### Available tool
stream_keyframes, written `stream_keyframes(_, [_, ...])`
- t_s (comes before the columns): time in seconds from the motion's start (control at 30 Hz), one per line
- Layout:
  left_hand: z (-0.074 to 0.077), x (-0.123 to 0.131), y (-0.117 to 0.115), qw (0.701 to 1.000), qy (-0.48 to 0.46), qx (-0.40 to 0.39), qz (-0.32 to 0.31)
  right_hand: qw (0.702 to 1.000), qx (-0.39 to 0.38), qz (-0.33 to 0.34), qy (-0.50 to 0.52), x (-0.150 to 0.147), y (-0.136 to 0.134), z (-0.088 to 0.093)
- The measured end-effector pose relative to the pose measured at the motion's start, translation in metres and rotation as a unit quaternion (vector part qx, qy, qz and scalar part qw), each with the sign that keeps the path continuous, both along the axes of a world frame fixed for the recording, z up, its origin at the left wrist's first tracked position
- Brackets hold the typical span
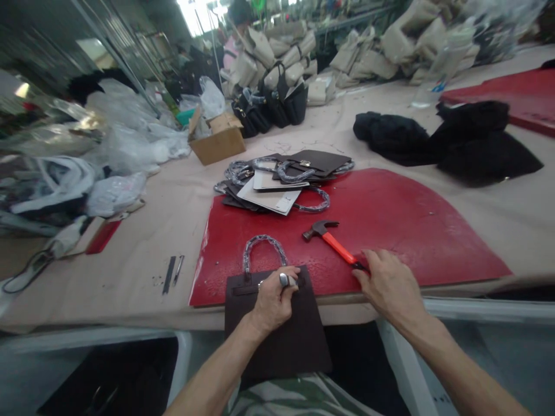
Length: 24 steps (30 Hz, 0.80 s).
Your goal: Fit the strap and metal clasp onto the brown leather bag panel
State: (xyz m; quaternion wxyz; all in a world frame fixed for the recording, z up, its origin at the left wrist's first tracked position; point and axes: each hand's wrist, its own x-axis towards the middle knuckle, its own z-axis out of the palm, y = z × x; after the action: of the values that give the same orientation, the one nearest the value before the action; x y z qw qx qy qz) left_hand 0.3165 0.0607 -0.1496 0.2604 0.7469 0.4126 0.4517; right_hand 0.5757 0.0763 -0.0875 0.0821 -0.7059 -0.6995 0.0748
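Note:
A dark brown bag panel [277,346] with a plastic-wrapped handle [265,240] hangs over the table's front edge toward my lap. My left hand [275,297] is closed at the panel's upper part, fingers curled over it. A small silver and pale piece shows at those fingers; whether it is worn or held I cannot make out. To the right, my right hand [392,283] has its fingers around the handle end of a claw hammer [336,242]. The hammer lies on the red board [381,225], its head pointing away to the left.
Behind the hammer is a pile of brown bag panels [321,162] with wrapped handles. Left lie a dark strip [169,274] and a thin metal tool [178,270]. Farther back are a cardboard box [219,144], black bags [281,104] and black cloth [477,144]. Bins [185,358] stand below the edge.

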Motion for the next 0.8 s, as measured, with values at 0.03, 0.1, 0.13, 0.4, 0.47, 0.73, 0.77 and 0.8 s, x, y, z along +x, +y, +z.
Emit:
stream_keyframes(0.03, [0.000,0.000,0.000,1.000,0.000,0.002,0.001,0.999,-0.046,-0.015,0.000,0.002,0.001,0.003])
stream_keyframes(0.1, [0.000,-0.001,0.001,1.000,0.001,0.008,0.002,0.994,-0.101,-0.033,0.027,0.003,0.004,0.007])
stream_keyframes(0.13, [0.001,-0.001,0.002,1.000,0.000,0.010,0.003,0.992,-0.113,-0.037,0.047,0.001,0.006,0.008])
stream_keyframes(0.4, [0.005,0.001,0.001,1.000,-0.009,-0.010,0.005,0.920,-0.239,-0.051,0.307,-0.024,0.015,0.017])
stream_keyframes(0.47, [0.006,0.003,0.001,1.000,-0.013,-0.013,0.007,0.902,-0.239,-0.052,0.357,-0.031,0.008,0.025])
stream_keyframes(0.73, [0.009,0.006,0.000,0.999,-0.016,-0.033,0.014,0.951,0.177,0.126,0.219,-0.020,-0.049,0.097])
stream_keyframes(0.77, [0.009,0.007,0.000,0.999,-0.015,-0.034,0.017,0.942,0.237,0.176,0.158,-0.018,-0.056,0.101])
stream_keyframes(0.8, [0.009,0.007,0.000,0.999,-0.011,-0.034,0.020,0.932,0.271,0.217,0.103,-0.016,-0.060,0.104])
